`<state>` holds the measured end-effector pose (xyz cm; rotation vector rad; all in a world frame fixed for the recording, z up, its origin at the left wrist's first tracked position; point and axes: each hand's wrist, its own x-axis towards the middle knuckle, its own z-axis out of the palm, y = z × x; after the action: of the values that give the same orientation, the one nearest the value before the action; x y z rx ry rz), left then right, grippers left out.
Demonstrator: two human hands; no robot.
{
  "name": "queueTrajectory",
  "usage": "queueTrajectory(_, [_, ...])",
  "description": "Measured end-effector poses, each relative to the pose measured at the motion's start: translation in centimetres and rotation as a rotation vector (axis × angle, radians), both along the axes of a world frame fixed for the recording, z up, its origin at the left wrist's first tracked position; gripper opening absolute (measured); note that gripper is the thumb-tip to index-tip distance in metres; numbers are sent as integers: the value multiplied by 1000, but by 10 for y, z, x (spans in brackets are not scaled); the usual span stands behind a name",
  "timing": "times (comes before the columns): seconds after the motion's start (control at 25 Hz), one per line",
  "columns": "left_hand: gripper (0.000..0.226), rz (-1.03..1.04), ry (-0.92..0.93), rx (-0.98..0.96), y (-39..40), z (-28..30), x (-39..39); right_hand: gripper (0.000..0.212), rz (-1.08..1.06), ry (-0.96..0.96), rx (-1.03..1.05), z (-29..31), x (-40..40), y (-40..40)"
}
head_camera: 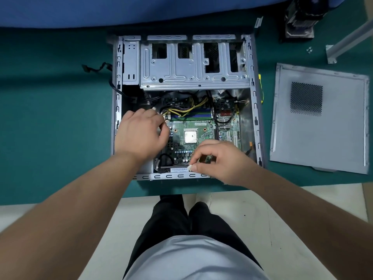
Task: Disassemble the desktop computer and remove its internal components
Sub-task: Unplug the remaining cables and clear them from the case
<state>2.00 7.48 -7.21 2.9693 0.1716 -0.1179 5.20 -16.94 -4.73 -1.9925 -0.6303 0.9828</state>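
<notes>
An open grey computer case [255, 110] lies flat on the green mat. Inside it sits a green motherboard [198, 126] with a bare square CPU [190, 136] at its middle. Yellow and black power cables [189, 107] run across the board's far side. My left hand [140, 134] is inside the case at the board's left edge, fingers curled around a white cable connector [154, 108]. My right hand [220, 160] is at the board's near edge, thumb and forefinger pinching a small white plug [189, 168]. The empty metal drive cage [193, 63] fills the case's far half.
The removed grey side panel [321, 122] lies on the mat to the right. A black heatsink with fan [302, 17] stands at the far right, near a metal bar [347, 41] and loose screws [309, 49]. A black cable [96, 67] trails out left of the case.
</notes>
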Motion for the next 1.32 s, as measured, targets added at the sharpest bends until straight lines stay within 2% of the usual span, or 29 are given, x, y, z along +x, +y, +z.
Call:
queueTrajectory(0.2, [40, -12, -8, 9, 0, 0, 1, 7, 31, -131, 63, -1, -13, 14])
queueTrajectory(0.32, [41, -15, -12, 11, -1, -1, 1, 10, -3, -136, 13, -3, -17, 22])
queueTrajectory(0.48, [43, -14, -1, 11, -1, 0, 2, 29, 109, -147, -80, 8, 11, 13])
queueTrajectory(0.56, [43, -13, 7, 12, -1, 0, 2, 36, 142, -345, -147, 14, 48, 11])
queueTrajectory(0.68, [43, -12, 7, 11, -1, 0, 1, 39, 71, -760, -164, 17, 126, 12])
queueTrajectory(0.76, [42, -14, 6, 17, -1, -1, 2, 49, 52, -918, -202, 14, 177, 15])
queueTrajectory(0.92, [39, -35, -33, 30, 0, -6, 1, 76, 235, -969, -491, -9, 221, 21])
queueTrajectory(1.12, [40, -78, -72, 39, 0, -8, 0, 92, 293, -1043, -506, -18, 222, 20])
queueTrajectory(1.32, [38, -29, 34, 82, -7, 1, 3, 103, 308, -1049, -502, -19, 221, 19])
